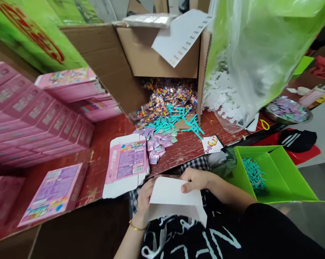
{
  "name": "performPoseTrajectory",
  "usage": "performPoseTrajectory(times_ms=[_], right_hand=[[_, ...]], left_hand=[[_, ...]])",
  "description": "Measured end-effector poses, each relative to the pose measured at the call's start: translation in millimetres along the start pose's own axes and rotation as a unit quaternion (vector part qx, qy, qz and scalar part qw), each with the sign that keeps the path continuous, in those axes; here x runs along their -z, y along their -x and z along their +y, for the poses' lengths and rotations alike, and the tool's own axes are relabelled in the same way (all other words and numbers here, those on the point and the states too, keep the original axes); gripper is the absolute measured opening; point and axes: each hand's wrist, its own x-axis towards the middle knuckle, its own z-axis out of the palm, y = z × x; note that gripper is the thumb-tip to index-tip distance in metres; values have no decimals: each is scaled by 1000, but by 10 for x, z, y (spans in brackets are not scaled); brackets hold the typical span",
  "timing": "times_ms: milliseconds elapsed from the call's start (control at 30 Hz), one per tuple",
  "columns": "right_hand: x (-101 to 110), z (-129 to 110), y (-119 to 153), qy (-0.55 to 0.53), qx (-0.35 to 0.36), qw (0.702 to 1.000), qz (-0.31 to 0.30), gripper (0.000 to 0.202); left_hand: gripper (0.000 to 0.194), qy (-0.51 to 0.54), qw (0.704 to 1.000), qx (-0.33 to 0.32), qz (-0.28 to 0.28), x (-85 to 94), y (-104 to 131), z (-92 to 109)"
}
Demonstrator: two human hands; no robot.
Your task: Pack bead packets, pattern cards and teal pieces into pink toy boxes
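Even indoor light, dark lower edge, glare on clear plastic, stretched edges, soft blur

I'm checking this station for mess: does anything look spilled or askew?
Yes, mildly. Teal sticks lie loose across the mouth of the open cardboard box, running into the shiny sachets; they may be spread out on purpose. A white sheet also hangs crookedly over the box's flap.

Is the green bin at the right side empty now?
No, the green bin has many turquoise sticks lying inside it.
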Motion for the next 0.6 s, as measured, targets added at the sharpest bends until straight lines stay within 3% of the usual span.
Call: performPoseTrajectory(times_ms=[33,100,200,267,333,433,500,533,600], right_hand=[[32,73,-70,-15,-30,999,-6,65],[205,220,-225,-18,-39,998,39,61],[686,388,-488,41,2,978,204,52],[1032,471,-703,142,2,931,336,43],[1276,547,-946,267,-30,869,416,33],[1369,668,-1286,406,-118,793,438,32],[1333,752,-1431,435,-160,763,450,34],[1318,791,-1465,432,-167,759,458,31],[1326,848,-1452,382,-146,778,476,23]], left_hand=[[54,0,1000,-8,-10,-40,36,-33],[48,-19,999,-24,-33,-122,102,-106],[52,-63,997,18,-31,-231,191,-200],[61,-76,994,80,10,-283,223,-233],[65,-70,987,137,50,-310,219,-242],[63,-28,980,188,62,-309,171,-231],[63,-2,976,210,62,-295,146,-224],[63,5,974,219,64,-288,142,-224],[64,5,970,233,69,-277,149,-231]])
